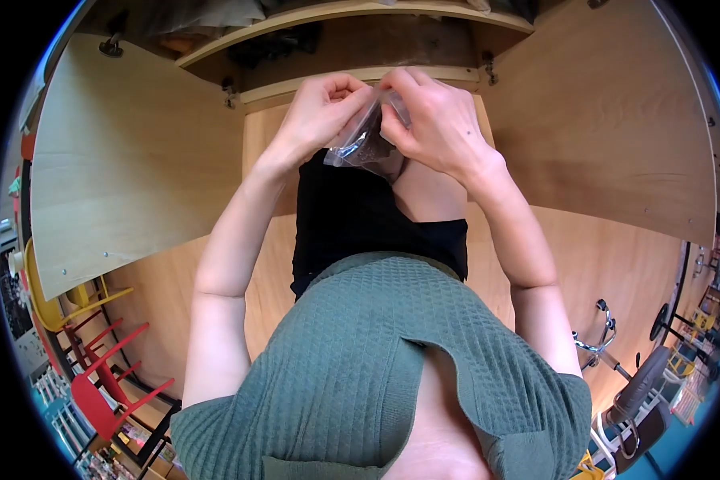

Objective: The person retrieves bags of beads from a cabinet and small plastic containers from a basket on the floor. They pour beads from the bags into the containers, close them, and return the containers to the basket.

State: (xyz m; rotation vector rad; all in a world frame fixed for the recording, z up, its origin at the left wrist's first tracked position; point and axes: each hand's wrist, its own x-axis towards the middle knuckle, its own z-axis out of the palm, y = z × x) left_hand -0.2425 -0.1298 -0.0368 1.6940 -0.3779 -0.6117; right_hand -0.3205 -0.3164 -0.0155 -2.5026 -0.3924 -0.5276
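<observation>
A clear plastic bag (pixel 358 148) with something dark inside hangs between my two hands, in front of the open cabinet. My left hand (pixel 322 112) pinches the bag's upper left edge between thumb and fingers. On the other side, my right hand (pixel 434 116) has its fingers curled over the bag's upper right part. What exactly the dark contents are, I cannot make out. My fingers partly hide the bag's opening.
Two wooden cabinet doors stand open, the left door (pixel 136 152) and the right door (pixel 600 120). A cabinet shelf (pixel 352 11) bears bagged items. Red chairs (pixel 96 396) stand at lower left, a wheeled stool (pixel 644 384) at lower right.
</observation>
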